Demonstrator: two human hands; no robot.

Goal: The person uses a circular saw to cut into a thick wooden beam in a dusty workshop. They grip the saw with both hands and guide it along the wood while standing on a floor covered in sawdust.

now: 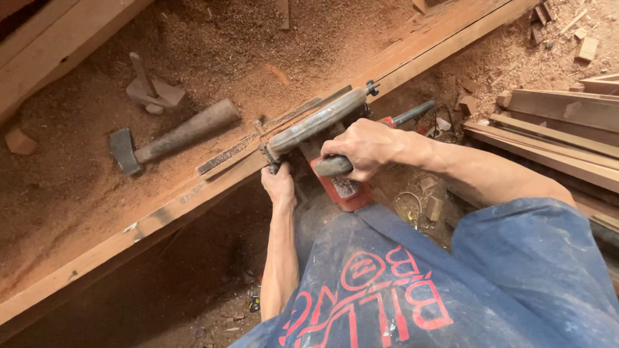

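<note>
While the right hand wraps its fingers tight on the grip of a red power saw, the left hand clasps its front at the timber beam edge, apparently mid-cut; advancing needs steady guidance. A hammer lies in sawdust on the worktop.

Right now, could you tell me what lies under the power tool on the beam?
The power tool rests on the long wooden beam, both hands gripping it. Its blade and the cut beneath are hidden by its body.
</note>
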